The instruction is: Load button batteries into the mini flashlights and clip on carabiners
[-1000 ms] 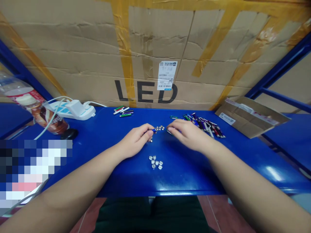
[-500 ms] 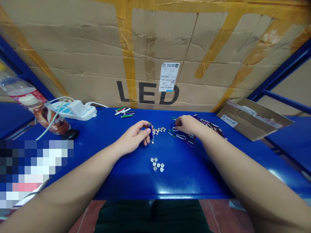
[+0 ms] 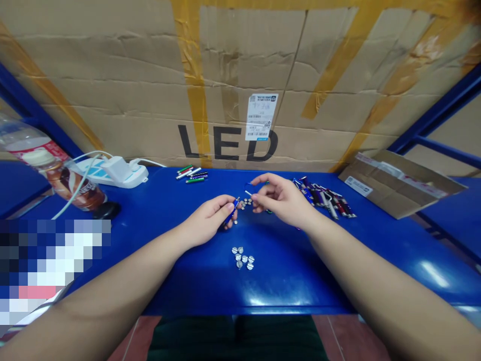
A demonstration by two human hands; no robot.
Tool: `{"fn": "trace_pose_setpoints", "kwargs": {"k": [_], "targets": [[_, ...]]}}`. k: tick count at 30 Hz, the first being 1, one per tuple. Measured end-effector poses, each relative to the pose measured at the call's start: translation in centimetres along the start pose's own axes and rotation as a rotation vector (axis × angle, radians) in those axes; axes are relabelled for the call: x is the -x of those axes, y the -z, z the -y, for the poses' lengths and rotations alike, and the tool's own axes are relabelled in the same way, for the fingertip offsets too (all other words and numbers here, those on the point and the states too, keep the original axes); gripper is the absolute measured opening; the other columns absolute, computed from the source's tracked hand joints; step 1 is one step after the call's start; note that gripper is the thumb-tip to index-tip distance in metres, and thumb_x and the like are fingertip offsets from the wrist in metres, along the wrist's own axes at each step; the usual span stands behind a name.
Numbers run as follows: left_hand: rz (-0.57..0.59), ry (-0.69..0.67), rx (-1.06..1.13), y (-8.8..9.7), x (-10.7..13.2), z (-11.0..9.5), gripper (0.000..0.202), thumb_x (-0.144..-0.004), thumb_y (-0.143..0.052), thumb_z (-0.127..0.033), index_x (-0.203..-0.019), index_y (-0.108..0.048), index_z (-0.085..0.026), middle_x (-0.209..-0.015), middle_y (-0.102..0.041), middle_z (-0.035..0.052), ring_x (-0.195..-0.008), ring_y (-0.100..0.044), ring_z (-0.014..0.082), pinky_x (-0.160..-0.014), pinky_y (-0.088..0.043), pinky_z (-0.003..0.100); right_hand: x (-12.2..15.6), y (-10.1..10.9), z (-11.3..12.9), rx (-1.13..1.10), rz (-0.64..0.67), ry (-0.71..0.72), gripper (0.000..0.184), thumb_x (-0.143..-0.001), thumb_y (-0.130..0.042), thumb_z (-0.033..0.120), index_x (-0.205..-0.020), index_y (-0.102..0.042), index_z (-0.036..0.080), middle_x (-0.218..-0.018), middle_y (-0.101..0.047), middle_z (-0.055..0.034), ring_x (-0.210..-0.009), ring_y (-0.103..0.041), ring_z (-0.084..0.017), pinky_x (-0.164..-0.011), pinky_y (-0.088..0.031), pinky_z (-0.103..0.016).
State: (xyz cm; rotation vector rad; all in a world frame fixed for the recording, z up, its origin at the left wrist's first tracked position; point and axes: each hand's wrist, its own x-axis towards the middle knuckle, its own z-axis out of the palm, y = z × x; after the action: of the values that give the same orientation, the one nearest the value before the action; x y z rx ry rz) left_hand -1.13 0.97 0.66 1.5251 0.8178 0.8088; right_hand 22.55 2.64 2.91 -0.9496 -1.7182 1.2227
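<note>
At the far left, a clear bottle (image 3: 18, 133) with a red label and a brown drink bottle (image 3: 60, 173) were seen at a tilt, and a white power strip (image 3: 141, 176) was placed beside them, with a white plug (image 3: 118, 168) seated in it. Farther right, a small group of green, red, white and dark tubes (image 3: 194, 180) was laid near the foot of a large carton (image 3: 150, 90) marked "LED". A blue tube (image 3: 232, 213) was clamped between the thumb and fingers of the left hand (image 3: 205, 218), slanted above the blue table (image 3: 180, 276). Small round metal pieces (image 3: 246, 202) were scattered between the two hands, and slotted silver discs (image 3: 244, 259) were grouped nearer the table's front edge. A blue clip (image 3: 247, 185) was pinched in the fingertips of the right hand (image 3: 281, 198), just apart from the blue tube. Beyond that hand, mixed coloured tubes (image 3: 330, 200) were heaped, and at the right a cardboard box (image 3: 398, 185) was set at an angle.
</note>
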Motion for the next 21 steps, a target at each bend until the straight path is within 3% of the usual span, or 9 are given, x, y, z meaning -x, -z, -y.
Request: {"fn": "trace_pose_setpoints", "kwargs": {"k": [3,6,16,21], "targets": [[0.037,-0.018,-0.027,-0.2,0.1,0.0,0.049,-0.096,-0.059,-0.063,-0.105,-0.061,-0.015,-0.086,-0.064,0.0031,-0.067,-0.057,0.0113,-0.061,-0.049,0.025,0.4,-1.6,0.2,-0.006,-0.001,0.076,0.041,-0.087,-0.076,0.038,-0.119,-0.057,0.021,-0.071,-0.068,0.0023,-0.069,-0.071,-0.017,-0.069,-0.058,-0.032],[0.047,-0.017,-0.029,-0.2,0.1,-0.1,0.050,-0.097,-0.058,-0.063,-0.107,-0.061,-0.014,-0.090,-0.065,0.0050,-0.065,-0.056,0.0104,-0.055,-0.046,0.022,0.5,-2.0,-0.3,0.007,0.000,0.106,0.036,-0.088,-0.076,0.040,-0.112,-0.059,0.020,-0.072,-0.068,0.0018,-0.068,-0.070,-0.016,-0.069,-0.056,-0.032],[0.039,-0.044,0.097,-0.3,0.1,0.1,0.047,-0.095,-0.065,-0.060,-0.101,-0.060,-0.014,-0.083,-0.063,0.0017,-0.056,-0.053,0.0071,-0.048,-0.043,0.020,0.7,-2.1,-0.3,-0.010,0.061,0.094,0.032,-0.089,-0.077,0.043,-0.099,-0.057,0.021,-0.073,-0.068,0.0010,-0.066,-0.068,-0.015,-0.070,-0.057,-0.033],[0.032,0.004,0.122,-0.1,-0.2,0.1,0.049,-0.092,-0.068,-0.061,-0.104,-0.062,-0.013,-0.081,-0.063,0.0011,-0.053,-0.051,0.0054,-0.047,-0.039,0.019,0.7,-0.6,0.1,0.019,0.115,0.065,0.028,-0.089,-0.074,0.036,-0.107,-0.063,0.018,-0.077,-0.071,-0.0016,-0.067,-0.068,-0.015,-0.070,-0.057,-0.032]]}}
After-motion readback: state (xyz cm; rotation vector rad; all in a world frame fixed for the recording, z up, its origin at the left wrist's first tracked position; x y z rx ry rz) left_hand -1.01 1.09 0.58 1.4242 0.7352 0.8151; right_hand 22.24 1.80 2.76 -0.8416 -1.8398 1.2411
